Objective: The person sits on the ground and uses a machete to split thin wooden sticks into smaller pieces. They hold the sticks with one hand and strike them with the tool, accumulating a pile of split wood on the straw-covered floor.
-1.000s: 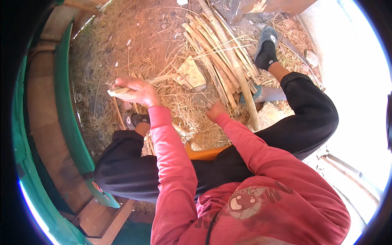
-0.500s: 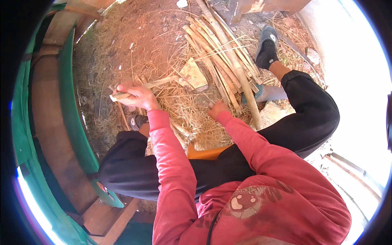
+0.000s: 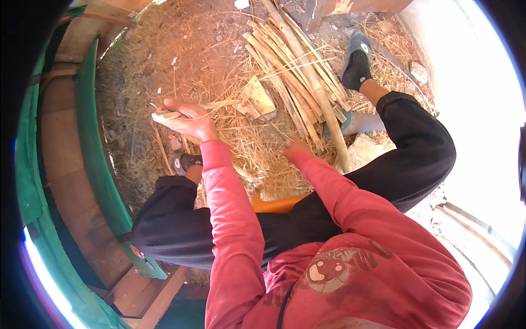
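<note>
My left hand [image 3: 186,122] is closed around a thin pale strip of split cane [image 3: 219,104] that runs to the right over the straw. My right hand [image 3: 296,148] is low on the straw-covered ground, fingers curled; a thin dark blade or stick seems to lead from it, but what it grips is unclear. A bundle of split bamboo canes [image 3: 298,82] lies just beyond both hands, angled from upper left to lower right. A flat pale piece of husk [image 3: 257,97] rests beside the bundle.
Dry straw and chips cover the dirt [image 3: 181,49]. A green-edged wooden structure [image 3: 90,137] curves along the left. My legs in black trousers spread to both sides, right foot in a dark shoe [image 3: 356,60]. An orange seat [image 3: 276,204] sits beneath me. A blue-handled tool [image 3: 350,123] lies near my right knee.
My left hand has drifted slightly left and up with the cane strip. The right hand stays low on the straw, almost unmoved.
</note>
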{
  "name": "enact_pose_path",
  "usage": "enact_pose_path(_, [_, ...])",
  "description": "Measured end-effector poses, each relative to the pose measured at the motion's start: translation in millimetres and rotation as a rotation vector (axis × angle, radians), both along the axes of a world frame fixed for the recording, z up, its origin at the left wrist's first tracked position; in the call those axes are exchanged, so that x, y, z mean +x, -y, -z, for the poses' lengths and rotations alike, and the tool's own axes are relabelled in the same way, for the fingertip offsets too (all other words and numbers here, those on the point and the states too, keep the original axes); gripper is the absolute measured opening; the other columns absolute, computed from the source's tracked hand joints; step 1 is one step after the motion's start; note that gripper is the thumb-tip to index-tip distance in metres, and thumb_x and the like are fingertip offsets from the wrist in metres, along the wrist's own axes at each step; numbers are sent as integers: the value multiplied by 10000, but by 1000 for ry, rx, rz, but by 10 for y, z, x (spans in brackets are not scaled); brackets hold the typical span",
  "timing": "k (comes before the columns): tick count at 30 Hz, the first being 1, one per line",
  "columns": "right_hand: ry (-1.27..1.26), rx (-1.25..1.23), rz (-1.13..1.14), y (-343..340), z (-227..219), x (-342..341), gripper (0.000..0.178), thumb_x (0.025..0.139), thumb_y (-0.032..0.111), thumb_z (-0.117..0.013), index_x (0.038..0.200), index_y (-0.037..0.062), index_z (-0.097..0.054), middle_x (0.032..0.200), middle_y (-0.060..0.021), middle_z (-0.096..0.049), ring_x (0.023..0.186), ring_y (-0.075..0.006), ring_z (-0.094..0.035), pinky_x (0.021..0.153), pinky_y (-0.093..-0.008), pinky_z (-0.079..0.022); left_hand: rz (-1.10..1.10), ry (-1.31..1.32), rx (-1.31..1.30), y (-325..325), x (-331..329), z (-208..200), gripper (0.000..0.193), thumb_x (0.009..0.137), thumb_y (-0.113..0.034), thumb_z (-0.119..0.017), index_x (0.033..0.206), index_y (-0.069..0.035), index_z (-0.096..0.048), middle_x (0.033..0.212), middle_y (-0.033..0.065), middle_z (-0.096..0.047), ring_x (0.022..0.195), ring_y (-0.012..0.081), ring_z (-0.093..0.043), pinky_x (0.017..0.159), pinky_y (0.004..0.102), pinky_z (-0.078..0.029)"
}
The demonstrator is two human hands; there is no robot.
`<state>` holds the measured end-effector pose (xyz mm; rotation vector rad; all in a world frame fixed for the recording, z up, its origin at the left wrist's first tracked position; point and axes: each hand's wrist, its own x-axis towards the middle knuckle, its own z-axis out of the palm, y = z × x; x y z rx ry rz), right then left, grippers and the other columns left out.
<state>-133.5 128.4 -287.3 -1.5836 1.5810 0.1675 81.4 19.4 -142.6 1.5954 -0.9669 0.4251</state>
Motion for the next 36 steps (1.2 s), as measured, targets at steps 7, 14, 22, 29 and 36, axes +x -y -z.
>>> enact_pose_path(7, [246, -136, 280, 174, -85, 156, 347, 809, 324, -631, 955, 12, -676, 936, -206, -683, 826, -359, -674, 784, -419, -550, 153, -66, -70, 58, 1, -73, 294, 1030, -338, -406, 918, -70, -361, 790, 23, -377, 677, 106, -412, 612, 257, -386])
enact_pose_path(14, [40, 161, 263, 73, -194, 78, 343, 819, 302, -636, 981, 1, -670, 1021, -224, -661, 909, -362, -657, 830, -431, -536, 91, 24, -103, 95, 9, 23, 256, 1028, -315, -420, 932, -85, -363, 794, 11, -398, 621, 81, -394, 539, 231, -368])
enact_pose_path(22, [244, 57, 498, 177, 471, -15, 470, 843, 379, -671, 1020, -56, -653, 1046, -206, -655, 894, -266, -637, 803, -406, -515, 487, -630, -360, -68, 533, -635, 302, 981, -315, -535, 819, -166, -329, 605, -9, -349, 479, 78, -301, 400, 252, -261])
enact_pose_path(29, [990, 50, 1014, 616, -557, -74, 461, 818, 329, -756, 948, -93, -624, 834, -146, -720, 378, -93, -466, 347, -265, -373, 557, -863, -463, -642, 1109, -1333, 374, 923, -503, -566, 806, -190, -398, 595, -32, -285, 444, 70, -244, 404, 236, -164])
enact_pose_path(36, [1350, 34, 891, 602, -1072, -99, 357, 816, 279, -774, 939, -36, -660, 826, -132, -715, 390, -67, -451, 354, -230, -380, 747, -909, -557, -766, 1222, -1264, 349, 912, -442, -602, 764, -166, -447, 609, -23, -323, 419, 67, -255, 387, 216, -167])
